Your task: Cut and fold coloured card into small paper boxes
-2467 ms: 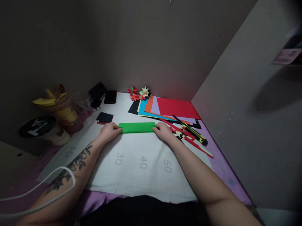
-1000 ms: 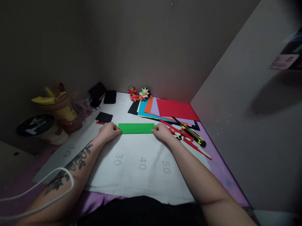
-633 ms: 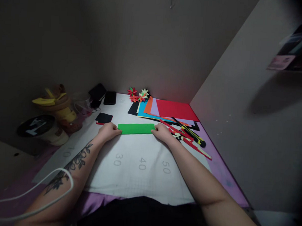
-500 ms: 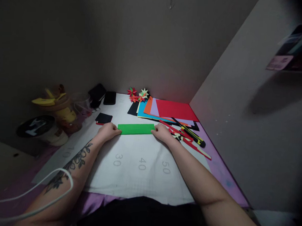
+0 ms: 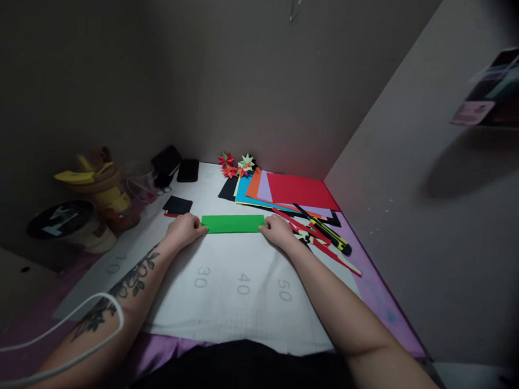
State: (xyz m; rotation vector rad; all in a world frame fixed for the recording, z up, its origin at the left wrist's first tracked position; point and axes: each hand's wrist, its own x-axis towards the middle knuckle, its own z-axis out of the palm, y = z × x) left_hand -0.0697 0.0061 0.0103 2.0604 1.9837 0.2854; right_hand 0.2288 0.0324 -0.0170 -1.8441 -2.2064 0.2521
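A bright green paper strip (image 5: 232,224) lies crosswise between the two hands, on or just above the white sheet (image 5: 220,313) in the middle of the table. It is a long, narrow rectangle of one plain, even green with a matt look, its long edges straight and its face smooth. A thin darker line runs along the edge nearest the person. Its far edge slopes very slightly, the right end a touch higher in view than the left.

The left hand (image 5: 185,229) is closed on the strip's left end, thumb at the near corner. The right hand (image 5: 278,230) is likewise clamped on the right end, finger and thumb pinching it. Both hide the outermost ends of the strip.

The white sheet bears a faint grid and large grey numerals that can be read: "10" (image 5: 116,264) beside the left forearm, then "30" (image 5: 202,277), "40" (image 5: 243,284) and "50" (image 5: 284,290) on the near side of the strip. A further mark near the far edge is too faint to read. At far left, a black lid (image 5: 60,220) carries a white letter-like mark, unclear in the blur. A pink label (image 5: 473,113) on the right wall holds print too blurred to make out.
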